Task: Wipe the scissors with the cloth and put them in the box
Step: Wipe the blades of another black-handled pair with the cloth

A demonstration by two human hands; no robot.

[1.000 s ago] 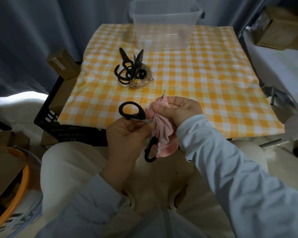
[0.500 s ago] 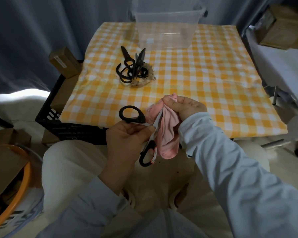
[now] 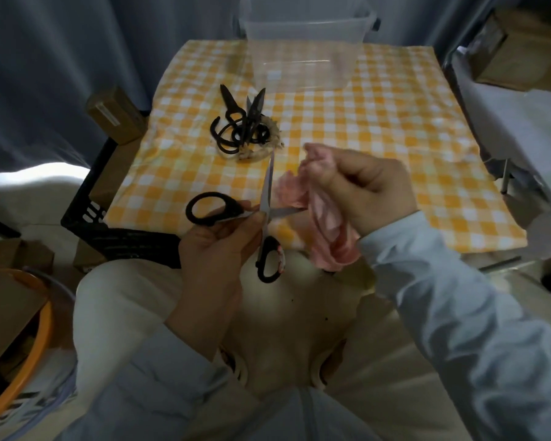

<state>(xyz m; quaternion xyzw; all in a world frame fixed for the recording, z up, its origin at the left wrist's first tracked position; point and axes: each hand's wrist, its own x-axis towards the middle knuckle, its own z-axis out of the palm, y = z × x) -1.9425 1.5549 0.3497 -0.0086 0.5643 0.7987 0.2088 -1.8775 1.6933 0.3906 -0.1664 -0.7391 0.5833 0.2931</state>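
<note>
Head view looks down on the checked tabletop point(image 3: 379, 138), a clear plastic box point(image 3: 303, 43) at its far edge and spare black scissors point(image 3: 239, 125) piled mid-left. Wiping seems underway: right hand point(image 3: 369, 189) bunches the pink cloth point(image 3: 318, 224) around one blade, while left hand point(image 3: 223, 237) pinches the splayed scissors point(image 3: 265, 211) at the pivot, over the near edge. Next comes closing them, then reaching forward to the box.

The scissors point(image 3: 265, 214) I pinch have bright, smooth metal blades and matt black plastic loops. In my other fist the pink cloth point(image 3: 323, 214) is soft and crumpled — thin woven stuff. The box point(image 3: 303, 46) is clear, glossy plastic; the checked tablecloth point(image 3: 379, 128) is matt fabric.
</note>
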